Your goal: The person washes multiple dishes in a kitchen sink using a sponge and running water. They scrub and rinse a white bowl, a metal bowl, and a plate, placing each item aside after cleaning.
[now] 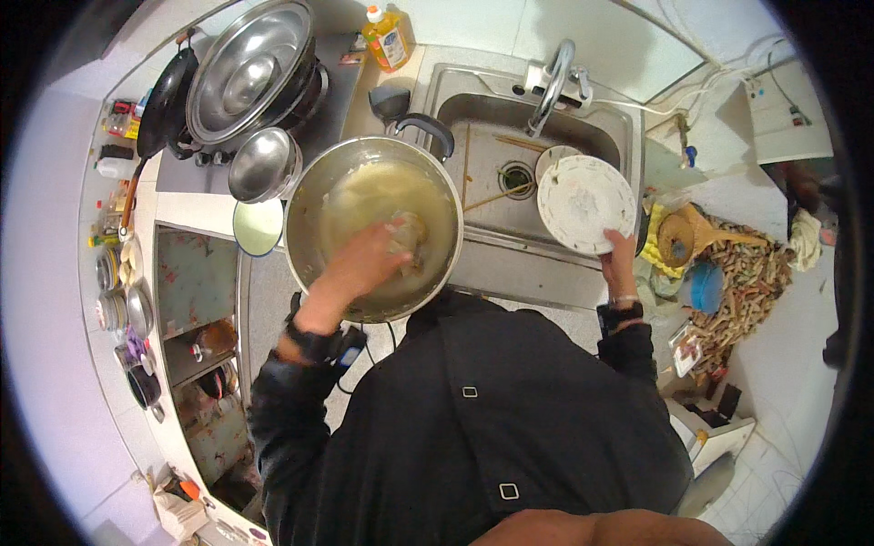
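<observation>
My left hand (365, 259) reaches into a large metal pot (306, 205) holding cloudy yellowish liquid. Its fingers are on a wet, pale, crumpled cloth or scrubber (410, 235), partly blurred. A dark ladle (390, 102) lies behind the pot, near its black handle (427, 126). With my right hand (618, 256) I grip the lower right rim of a white plate (586, 201), tilted over the steel sink (488, 222). Behind this plate a smaller dish (554, 158) is mostly hidden. Several chopsticks (502, 196) lie loose in the sink around the drain (516, 180).
The faucet (556, 82) arches over the sink's back edge. A bottle of orange dish soap (386, 41) stands behind. Left are stacked steel basins (256, 75), metal bowls (263, 164), a green-white bowl (258, 226) and a wok (166, 102). At right, a wooden ladle (724, 235) lies over a brownish pile.
</observation>
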A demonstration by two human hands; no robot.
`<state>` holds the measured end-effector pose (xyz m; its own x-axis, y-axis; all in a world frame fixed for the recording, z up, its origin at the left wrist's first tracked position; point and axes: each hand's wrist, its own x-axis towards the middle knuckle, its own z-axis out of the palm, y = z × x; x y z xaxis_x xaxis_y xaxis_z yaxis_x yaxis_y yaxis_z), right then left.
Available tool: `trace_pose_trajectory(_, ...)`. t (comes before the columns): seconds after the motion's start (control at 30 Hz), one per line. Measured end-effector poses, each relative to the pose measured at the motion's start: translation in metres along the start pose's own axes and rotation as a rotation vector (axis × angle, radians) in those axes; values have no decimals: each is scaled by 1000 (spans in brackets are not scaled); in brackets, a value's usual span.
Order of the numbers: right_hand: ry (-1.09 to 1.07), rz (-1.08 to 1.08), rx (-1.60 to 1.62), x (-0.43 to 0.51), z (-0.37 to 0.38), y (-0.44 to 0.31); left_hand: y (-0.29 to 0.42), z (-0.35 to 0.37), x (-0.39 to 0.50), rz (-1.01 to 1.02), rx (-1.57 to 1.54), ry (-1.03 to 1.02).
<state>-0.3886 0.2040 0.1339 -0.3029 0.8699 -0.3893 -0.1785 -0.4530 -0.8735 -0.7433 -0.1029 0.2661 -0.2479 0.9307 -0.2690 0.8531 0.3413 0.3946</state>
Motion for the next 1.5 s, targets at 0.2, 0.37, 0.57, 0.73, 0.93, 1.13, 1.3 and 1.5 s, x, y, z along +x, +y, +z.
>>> trace_pose_trajectory(0.2, -215, 13, 23, -79, 59, -78, -36, 88, 55, 12, 335, -92)
trace_pose_trajectory(0.37, -404, 66, -82, -116, 125, -99, -84, 49, 48, -231, -280, -78)
trace_pose_trajectory(0.57, -658, 105, -230, -133, 229, -72, -75, -31, -19, -422, -1196, 297)
trace_pose_trajectory(0.73, -788, 202, -354, -132, 292, -17, -57, -25, -18, -398, -1016, 481)
trace_pose_trajectory(0.93, -763, 403, -504, -130, 305, 28, -53, 30, 35, -549, -892, 248)
trace_pose_trajectory(1.13, -712, 444, -432, -108, 305, 49, -19, 36, 36, -171, -899, 133)
trace_pose_trajectory(1.3, -735, 242, -277, -88, 303, 62, -31, 43, -5, 144, -810, -164)
trace_pose_trajectory(1.5, -669, 328, -514, -86, 310, 62, -83, 71, -1, 68, 234, -415)
